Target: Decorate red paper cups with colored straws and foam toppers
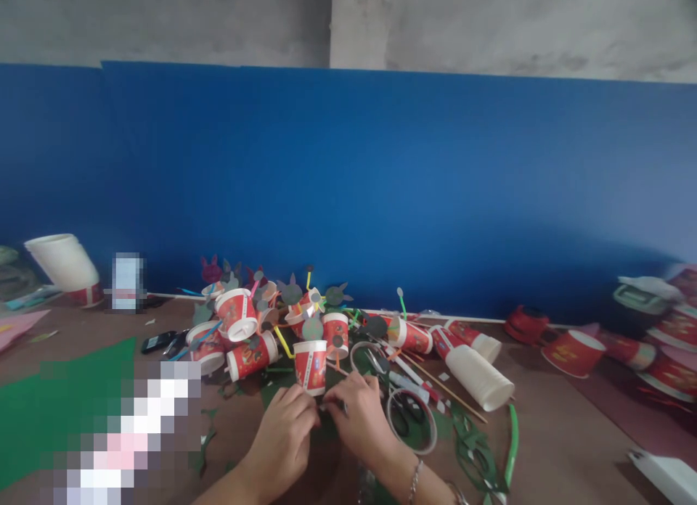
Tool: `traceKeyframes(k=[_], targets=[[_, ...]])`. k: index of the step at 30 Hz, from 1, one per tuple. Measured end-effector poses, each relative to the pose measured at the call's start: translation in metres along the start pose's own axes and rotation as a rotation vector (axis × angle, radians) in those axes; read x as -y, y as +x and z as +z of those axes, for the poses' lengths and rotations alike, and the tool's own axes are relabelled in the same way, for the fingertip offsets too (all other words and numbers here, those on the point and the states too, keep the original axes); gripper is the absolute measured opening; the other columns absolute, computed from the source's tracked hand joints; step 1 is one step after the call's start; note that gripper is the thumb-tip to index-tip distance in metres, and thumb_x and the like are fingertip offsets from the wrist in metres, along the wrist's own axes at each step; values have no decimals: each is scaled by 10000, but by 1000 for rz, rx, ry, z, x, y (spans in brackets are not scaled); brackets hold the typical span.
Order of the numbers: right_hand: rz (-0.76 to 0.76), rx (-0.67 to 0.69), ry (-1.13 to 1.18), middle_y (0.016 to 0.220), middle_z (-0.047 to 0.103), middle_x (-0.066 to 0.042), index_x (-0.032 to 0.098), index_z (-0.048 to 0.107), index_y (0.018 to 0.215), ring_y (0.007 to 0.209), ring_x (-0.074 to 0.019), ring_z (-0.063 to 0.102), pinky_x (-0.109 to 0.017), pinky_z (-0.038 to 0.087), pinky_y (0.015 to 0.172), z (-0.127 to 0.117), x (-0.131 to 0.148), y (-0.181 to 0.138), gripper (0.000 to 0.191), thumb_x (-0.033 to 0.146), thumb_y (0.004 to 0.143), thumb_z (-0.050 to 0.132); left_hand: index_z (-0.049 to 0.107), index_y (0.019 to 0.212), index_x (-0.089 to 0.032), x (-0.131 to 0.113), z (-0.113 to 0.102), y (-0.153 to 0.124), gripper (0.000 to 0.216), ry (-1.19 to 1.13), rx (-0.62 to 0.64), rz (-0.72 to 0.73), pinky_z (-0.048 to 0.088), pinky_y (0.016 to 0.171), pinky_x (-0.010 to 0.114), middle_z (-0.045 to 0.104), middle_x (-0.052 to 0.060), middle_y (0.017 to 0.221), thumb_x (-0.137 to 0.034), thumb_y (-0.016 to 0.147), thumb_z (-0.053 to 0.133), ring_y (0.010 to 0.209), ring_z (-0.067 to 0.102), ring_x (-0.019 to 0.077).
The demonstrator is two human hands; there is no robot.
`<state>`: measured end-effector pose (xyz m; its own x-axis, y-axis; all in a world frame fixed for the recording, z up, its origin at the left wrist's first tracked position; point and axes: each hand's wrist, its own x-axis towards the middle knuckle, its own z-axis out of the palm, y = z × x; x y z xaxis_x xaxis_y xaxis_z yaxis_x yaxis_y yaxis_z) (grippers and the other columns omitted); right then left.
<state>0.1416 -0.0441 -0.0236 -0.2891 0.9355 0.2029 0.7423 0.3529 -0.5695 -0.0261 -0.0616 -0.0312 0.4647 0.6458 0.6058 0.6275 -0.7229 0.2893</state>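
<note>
L hand (288, 427) half-curled, R hand (356, 411) ditto, nr red cup (310, 366); grip on anything unclear.

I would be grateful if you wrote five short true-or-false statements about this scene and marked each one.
1. The left hand and right hand are both close to a paper cup. True.
2. The upright panel behind the cups is red. False: it is blue.
3. The right wrist wears a bracelet. True.
4. The large green sheet lies right of both hands. False: it lies to their left.
5. Only one cup is visible. False: there are many.
</note>
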Motion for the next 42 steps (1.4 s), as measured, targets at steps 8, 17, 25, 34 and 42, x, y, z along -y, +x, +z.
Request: traceKeyframes(k=[8, 17, 25, 34, 42], targets=[[82, -19, 122, 837, 700, -15, 245, 725, 793, 875, -190, 577, -317, 312, 839, -4, -1, 1, 193, 134, 775, 567, 556, 924, -205, 1, 4, -5, 259, 21, -11, -101, 485, 664, 305, 650, 51, 820, -41, 810, 391, 765, 607, 198], [63, -47, 190, 836, 671, -23, 209, 693, 772, 868, -184, 571, -318, 335, 873, -4, 1, -1, 183, 98, 755, 548, 459, 1069, -240, -3, 14, -11, 210, -254, -34, -290, 543, 676, 222, 686, 28, 875, -141, 889, 418, 771, 681, 149], [-73, -1, -26, 860, 701, -10, 254, 703, 889, 910, -189, 536, -318, 286, 789, -4, -7, 0, 262, 110, 842, 489, 556, 884, -234, -1, 19, -13, 234, -70, 81, -239, 518, 642, 246, 679, 15, 813, -50, 814, 428, 737, 664, 168], [22, -130, -106, 891, 718, -10, 226, 689, 850, 902, -182, 569, -308, 285, 823, -30, -12, 10, 207, 135, 853, 503, 592, 832, -210, -1, 22, -12, 199, 47, 154, -104, 491, 666, 267, 647, 22, 832, -57, 823, 465, 773, 618, 178], [338, 49, -515, 874, 729, -83, 200, 721, 771, 927, -268, 611, -353, 305, 776, -93, -39, 19, 262, 159, 826, 469, 587, 732, -205, -5, 22, -11, 183, 119, 219, -49, 460, 630, 257, 619, 16, 760, -64, 796, 491, 754, 575, 178]])
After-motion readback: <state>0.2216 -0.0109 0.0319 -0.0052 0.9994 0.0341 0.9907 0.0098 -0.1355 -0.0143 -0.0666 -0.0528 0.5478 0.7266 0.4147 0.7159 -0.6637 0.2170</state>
